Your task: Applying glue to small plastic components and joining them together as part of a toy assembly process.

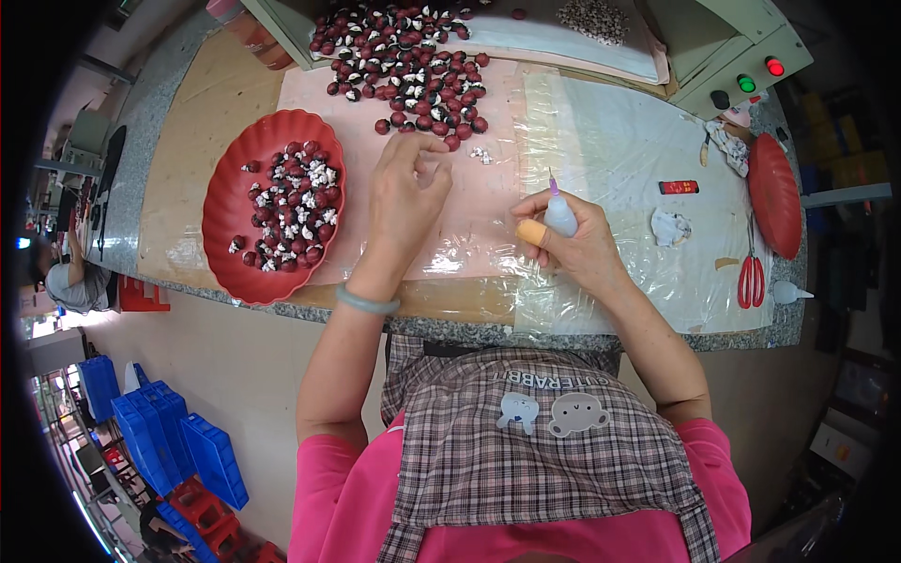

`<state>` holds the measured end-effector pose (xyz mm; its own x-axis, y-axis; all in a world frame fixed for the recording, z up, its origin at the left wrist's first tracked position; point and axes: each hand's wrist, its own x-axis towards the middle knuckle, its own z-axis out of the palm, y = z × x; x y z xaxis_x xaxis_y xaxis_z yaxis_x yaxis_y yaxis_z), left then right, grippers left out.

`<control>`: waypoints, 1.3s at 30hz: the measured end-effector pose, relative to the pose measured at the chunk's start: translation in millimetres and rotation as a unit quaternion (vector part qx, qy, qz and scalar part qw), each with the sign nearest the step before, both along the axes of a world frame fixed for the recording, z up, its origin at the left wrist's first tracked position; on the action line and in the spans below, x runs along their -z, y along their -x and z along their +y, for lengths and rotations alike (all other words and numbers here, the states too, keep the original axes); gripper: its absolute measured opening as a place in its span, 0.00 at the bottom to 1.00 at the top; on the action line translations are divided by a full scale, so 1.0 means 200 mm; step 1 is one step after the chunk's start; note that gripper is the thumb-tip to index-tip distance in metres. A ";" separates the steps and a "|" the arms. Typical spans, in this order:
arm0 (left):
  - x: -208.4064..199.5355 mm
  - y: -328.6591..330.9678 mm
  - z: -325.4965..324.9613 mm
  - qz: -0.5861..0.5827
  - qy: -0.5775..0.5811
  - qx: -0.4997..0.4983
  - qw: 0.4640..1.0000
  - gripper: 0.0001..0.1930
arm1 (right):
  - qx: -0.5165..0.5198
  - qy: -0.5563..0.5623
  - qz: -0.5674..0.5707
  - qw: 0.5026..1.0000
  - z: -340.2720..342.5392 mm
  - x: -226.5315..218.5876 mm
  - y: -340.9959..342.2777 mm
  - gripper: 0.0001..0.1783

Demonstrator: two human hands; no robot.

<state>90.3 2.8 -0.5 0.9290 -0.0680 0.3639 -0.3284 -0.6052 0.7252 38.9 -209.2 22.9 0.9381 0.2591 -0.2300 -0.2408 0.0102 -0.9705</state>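
My left hand (pixel 405 197) is over the pink sheet, fingers curved, with a gap between thumb and index finger. Nothing shows in its grip. Its fingertips are close to a dark red ball (pixel 452 143) at the near edge of a pile of red, black and white balls (pixel 413 75). Small white pieces (pixel 481 155) lie just right of them. In my right hand (pixel 587 249) is a translucent squeeze bottle (pixel 560 216), its purple needle tip pointing up. A tan cover wraps that thumb. Left of my hands, a red scalloped tray (pixel 221 235) holds balls with white bits attached.
A green metal housing (pixel 723 56) with lit buttons stands at the back right. Along the right side are red-handled scissors (pixel 751 280), another red tray (pixel 775 197), a small bottle (pixel 790 292), a crumpled white piece (pixel 670 227) and a dark red packet (pixel 679 188).
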 end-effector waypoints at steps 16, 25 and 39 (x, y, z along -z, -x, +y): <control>0.02 -0.11 -0.08 -0.074 -0.205 -0.011 0.976 0.09 | 0.004 0.008 0.024 1.000 -0.06 0.00 0.03 0.06; -0.01 -0.02 -0.05 0.123 0.201 0.058 0.970 0.13 | 0.012 -0.058 0.010 0.998 -0.15 0.03 0.03 0.15; -0.05 0.33 -0.06 0.376 0.618 0.200 0.661 0.16 | 0.057 -0.076 -0.095 0.991 -0.18 -0.04 0.07 0.18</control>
<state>23.6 -8.3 10.0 0.8764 -0.4454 -0.1832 0.4518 0.6284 0.6332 24.1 -246.0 31.1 0.9858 0.1675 -0.0124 -0.0424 0.1769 -0.9833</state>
